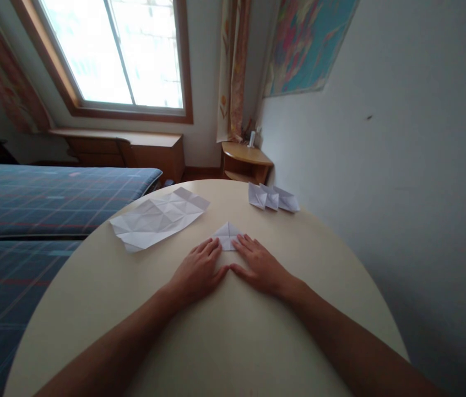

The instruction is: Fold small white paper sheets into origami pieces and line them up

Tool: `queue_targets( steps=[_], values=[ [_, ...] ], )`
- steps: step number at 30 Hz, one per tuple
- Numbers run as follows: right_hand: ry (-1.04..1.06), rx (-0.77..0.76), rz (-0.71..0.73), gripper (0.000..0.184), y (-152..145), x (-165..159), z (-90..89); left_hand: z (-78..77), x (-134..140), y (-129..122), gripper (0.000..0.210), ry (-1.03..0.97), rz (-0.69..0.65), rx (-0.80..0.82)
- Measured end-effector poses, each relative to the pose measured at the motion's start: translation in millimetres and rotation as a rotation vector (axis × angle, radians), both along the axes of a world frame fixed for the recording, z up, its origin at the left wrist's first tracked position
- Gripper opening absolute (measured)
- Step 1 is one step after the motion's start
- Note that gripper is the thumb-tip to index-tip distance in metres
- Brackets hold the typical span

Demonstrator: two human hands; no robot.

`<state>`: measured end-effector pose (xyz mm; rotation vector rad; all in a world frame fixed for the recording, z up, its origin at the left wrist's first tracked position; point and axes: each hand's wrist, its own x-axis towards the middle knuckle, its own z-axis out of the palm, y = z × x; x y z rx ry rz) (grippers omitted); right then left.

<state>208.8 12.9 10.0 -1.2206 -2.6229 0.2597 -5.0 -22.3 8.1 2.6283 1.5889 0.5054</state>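
Head view looked down on a round table (pixel 233 342), its far rim just beyond the fingertips and bare tabletop open nearer the body. Left hand (pixel 197 273) and right hand (pixel 259 266) lay flat, fingers slightly spread, thumb tips almost meeting. Their fingertips pressed on the near edges of a small folded paper triangle (pixel 227 234). Left of the fingers lay a creased paper sheet (pixel 159 218) (unfolded); beyond and right of them sat folded paper pieces (pixel 273 198) near the rim.
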Motion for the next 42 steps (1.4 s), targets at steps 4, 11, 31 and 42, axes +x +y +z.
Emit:
queue_targets(
  steps=[4, 11, 31, 42],
  values=[
    [-0.005, -0.009, 0.037, 0.064, 0.8, 2.1, 1.2, 6.7, -2.3, 1.3, 0.031, -0.044, -0.01, 0.003],
    [0.089, 0.013, 0.099, 0.055, 1.5, 7.2, 1.1, -3.2, -1.8, 2.9, 0.047, -0.117, -0.021, -0.03],
    [0.164, -0.07, 0.112, 0.035, -0.8, 4.0, 7.1, 5.7, 1.3, 3.6, 0.045, -0.837, 0.059, -0.228],
    [0.28, -0.108, 0.253, 0.047, 1.2, 7.4, 5.8, -8.8, -15.4, 16.3, 0.041, -0.209, -0.151, -0.046]
  ],
)
